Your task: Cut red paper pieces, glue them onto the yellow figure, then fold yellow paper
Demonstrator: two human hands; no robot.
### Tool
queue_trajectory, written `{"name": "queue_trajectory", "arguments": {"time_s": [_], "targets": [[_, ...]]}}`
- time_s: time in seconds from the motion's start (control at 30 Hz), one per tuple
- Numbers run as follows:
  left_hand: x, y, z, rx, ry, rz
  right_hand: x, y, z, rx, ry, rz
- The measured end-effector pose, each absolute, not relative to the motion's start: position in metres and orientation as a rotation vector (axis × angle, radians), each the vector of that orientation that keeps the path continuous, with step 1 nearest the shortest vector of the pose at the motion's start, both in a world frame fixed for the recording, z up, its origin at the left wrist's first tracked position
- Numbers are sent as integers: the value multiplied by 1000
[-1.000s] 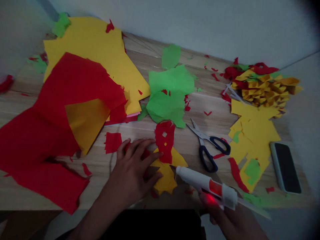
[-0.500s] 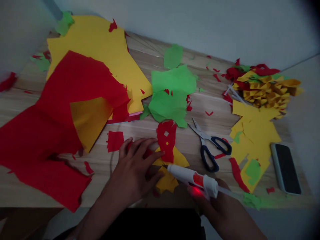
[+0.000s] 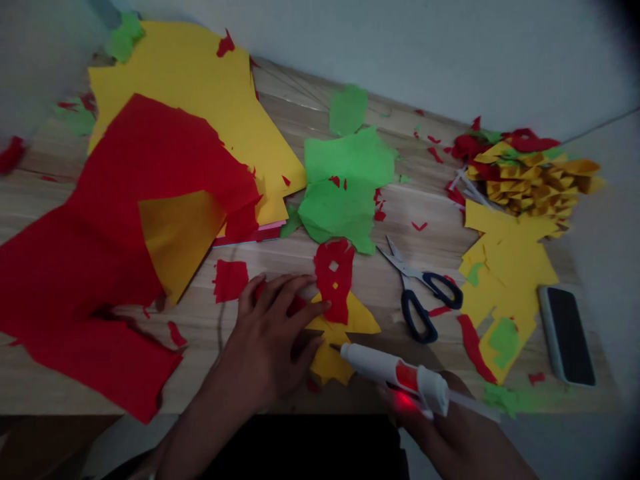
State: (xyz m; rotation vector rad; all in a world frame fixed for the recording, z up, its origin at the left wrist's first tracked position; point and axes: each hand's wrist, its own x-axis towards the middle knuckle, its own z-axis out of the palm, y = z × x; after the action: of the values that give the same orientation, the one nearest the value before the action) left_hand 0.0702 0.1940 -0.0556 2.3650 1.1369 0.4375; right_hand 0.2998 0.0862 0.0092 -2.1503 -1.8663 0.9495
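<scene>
My right hand (image 3: 435, 413) grips a white hot glue gun (image 3: 385, 367) with a red light glowing near its handle. Its dark nozzle points left, at or just above the lower part of a yellow paper cutout (image 3: 331, 363); whether it touches I cannot tell. A red paper strip (image 3: 334, 277) with small diamond holes overlaps the cutout's upper part. My left hand (image 3: 267, 340) lies with fingers spread, index fingertip on the red strip's edge and thumb beside the cutout. Some red paper shows between its fingers. Part of the yellow cutout is hidden under that hand.
Blue-handled scissors (image 3: 420, 287) lie right of the red strip. A phone (image 3: 567, 335) rests at the right, near yellow scraps (image 3: 515, 253) and a pile of folded yellow pieces (image 3: 535, 180). Red sheets (image 3: 125, 233), yellow sheets (image 3: 190, 73) and green paper (image 3: 345, 180) cover the left and middle.
The glue gun in my right hand has shifted slightly right and down, its nozzle now over the cutout's lower part. My left hand has stayed nearly still.
</scene>
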Motion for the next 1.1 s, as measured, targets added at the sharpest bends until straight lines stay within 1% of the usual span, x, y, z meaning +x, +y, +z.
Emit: {"name": "queue_trajectory", "arguments": {"time_s": [0.13, 0.43, 0.63, 0.87, 1.0, 1.1], "targets": [[71, 195, -56, 2355, 1147, 442, 304, 82, 12, -2148, -1914, 1012], [70, 195, -57, 2380, 1130, 453, 315, 67, 5, -2245, -1884, 942], [70, 195, -57, 2413, 1123, 441, 302, 76, 1, -2127, -1917, 900], [70, 195, -56, 2410, 1131, 430, 307, 76, -3, -2122, -1970, 867], [70, 195, -57, 2415, 1134, 429, 309, 78, 3, -2205, -1876, 887], [69, 195, -59, 2425, 1125, 431, 311, 68, 7, -2319, -1668, 892]]}}
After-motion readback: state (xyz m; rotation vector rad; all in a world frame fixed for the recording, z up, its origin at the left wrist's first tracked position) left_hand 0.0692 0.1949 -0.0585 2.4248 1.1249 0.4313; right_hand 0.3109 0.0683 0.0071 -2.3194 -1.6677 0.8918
